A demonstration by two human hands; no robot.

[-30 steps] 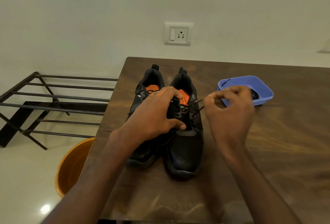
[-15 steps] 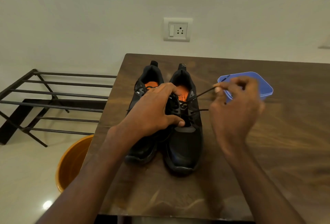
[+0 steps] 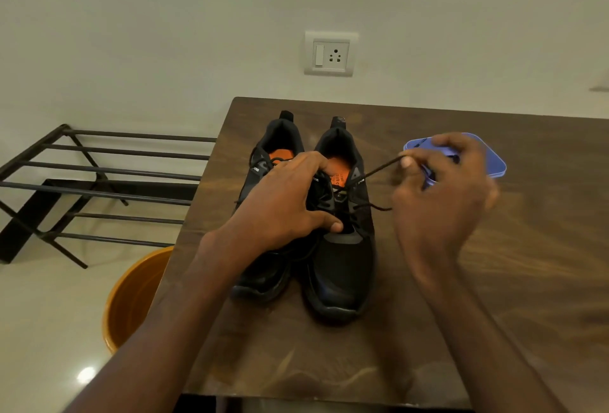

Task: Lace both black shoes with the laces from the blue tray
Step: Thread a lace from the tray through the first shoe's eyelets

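Between the pinching fingers (image 3: 408, 162) of the right hand (image 3: 441, 201), the thin black cord lace (image 3: 379, 169), limp and light, runs taut from the right black mesh shoe (image 3: 342, 248), which the left hand (image 3: 283, 205) grips, so it is best held near its stiff tip.

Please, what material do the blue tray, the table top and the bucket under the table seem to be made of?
Small blue tray: probably plastic, with an even colour and a smooth rounded rim. Dark brown table top: wood or a wood-look laminate, with visible grain and a slight sheen. Round orange bucket on the floor: probably plastic, with a uniform glossy wall.
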